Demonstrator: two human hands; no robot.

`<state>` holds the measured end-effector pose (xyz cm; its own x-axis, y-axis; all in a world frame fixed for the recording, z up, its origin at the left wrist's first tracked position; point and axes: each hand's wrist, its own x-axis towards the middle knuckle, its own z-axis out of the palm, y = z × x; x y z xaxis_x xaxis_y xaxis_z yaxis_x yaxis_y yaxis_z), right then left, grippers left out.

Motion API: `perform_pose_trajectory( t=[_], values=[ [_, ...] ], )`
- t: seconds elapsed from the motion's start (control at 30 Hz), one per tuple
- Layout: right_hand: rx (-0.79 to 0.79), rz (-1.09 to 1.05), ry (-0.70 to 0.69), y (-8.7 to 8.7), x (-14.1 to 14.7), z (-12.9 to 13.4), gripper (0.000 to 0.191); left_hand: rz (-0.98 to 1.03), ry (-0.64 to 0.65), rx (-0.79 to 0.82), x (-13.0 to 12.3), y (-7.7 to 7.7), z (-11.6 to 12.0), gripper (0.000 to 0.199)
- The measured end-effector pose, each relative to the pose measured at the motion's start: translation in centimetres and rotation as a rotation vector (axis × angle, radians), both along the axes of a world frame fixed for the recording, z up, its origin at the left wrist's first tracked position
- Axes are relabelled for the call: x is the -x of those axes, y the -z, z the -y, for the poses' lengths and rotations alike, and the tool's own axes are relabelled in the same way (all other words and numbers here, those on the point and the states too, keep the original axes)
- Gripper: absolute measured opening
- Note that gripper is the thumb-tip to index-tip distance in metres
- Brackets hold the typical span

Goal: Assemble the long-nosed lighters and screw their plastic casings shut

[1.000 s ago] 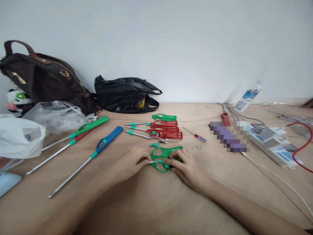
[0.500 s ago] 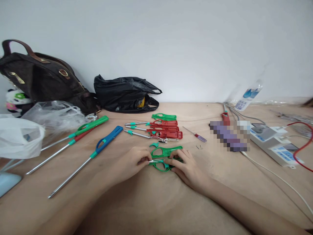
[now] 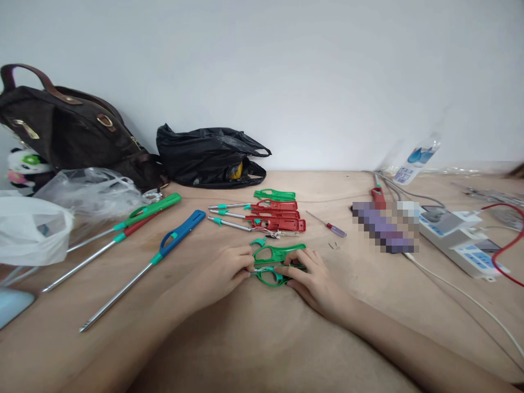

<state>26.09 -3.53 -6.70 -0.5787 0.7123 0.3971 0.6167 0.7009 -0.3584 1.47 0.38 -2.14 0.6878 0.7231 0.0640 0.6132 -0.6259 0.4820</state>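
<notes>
In the middle of the table lies an opened green stick lighter [image 3: 272,282], its inner parts and a teal trigger showing. My left hand [image 3: 229,268] is closed in a pinch around its metal tube at the left end, mostly hiding it. The fingers of my right hand [image 3: 314,281] press on the right part of the lighter's body and cover it. Just behind, a loose green shell half [image 3: 275,254] touches or nearly touches my right fingers. A small teal clip [image 3: 257,242] rests behind my left fingertips.
Opened red lighters [image 3: 282,222] and another green shell [image 3: 275,195] lie farther back. A screwdriver [image 3: 336,230] and small screws [image 3: 335,245] are to the right, a power strip [image 3: 466,254] beyond. At left are a blue lighter [image 3: 180,234], bags and a backpack [image 3: 82,125].
My left fingers have closed further over the lighter's metal tube, so less of it shows. My right hand holds nearly the same pose.
</notes>
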Motion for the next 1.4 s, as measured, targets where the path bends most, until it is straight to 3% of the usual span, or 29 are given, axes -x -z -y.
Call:
perform_pose_trajectory(
  t=[0.1,0.3,0.53,0.77,0.97,1.07,1.2,1.4],
  values=[
    [-0.008,-0.001,0.004,0.0,0.0,0.0,0.032,-0.053,0.066,0.036,0.0,-0.1,-0.1,0.019],
    [-0.021,-0.013,0.002,0.3,0.0,0.0,0.03,-0.006,-0.007,0.085,-0.2,-0.7,0.1,0.016],
    [-0.009,-0.017,0.006,0.2,0.0,0.0,0.03,0.153,-0.19,0.173,-0.6,0.9,0.1,0.013],
    [0.066,0.004,0.033,-0.8,-0.1,0.3,0.028,0.172,-0.199,0.166,-0.7,1.2,0.1,0.011],
    [0.102,-0.013,0.036,-3.4,-0.7,-2.8,0.03,0.15,-0.149,0.115,-0.5,1.4,-0.3,0.01],
    [0.082,0.094,0.081,-4.2,-0.5,-4.9,0.023,0.118,-0.144,0.097,-0.4,1.5,-0.4,0.01],
    [0.163,0.226,0.072,-3.8,0.7,-6.3,0.02,0.102,-0.169,0.096,-0.3,1.5,-0.4,0.009],
    [0.239,0.157,0.113,-3.5,1.3,-6.6,0.015,0.087,-0.194,0.1,-0.1,1.3,-0.2,0.01]
  ],
)
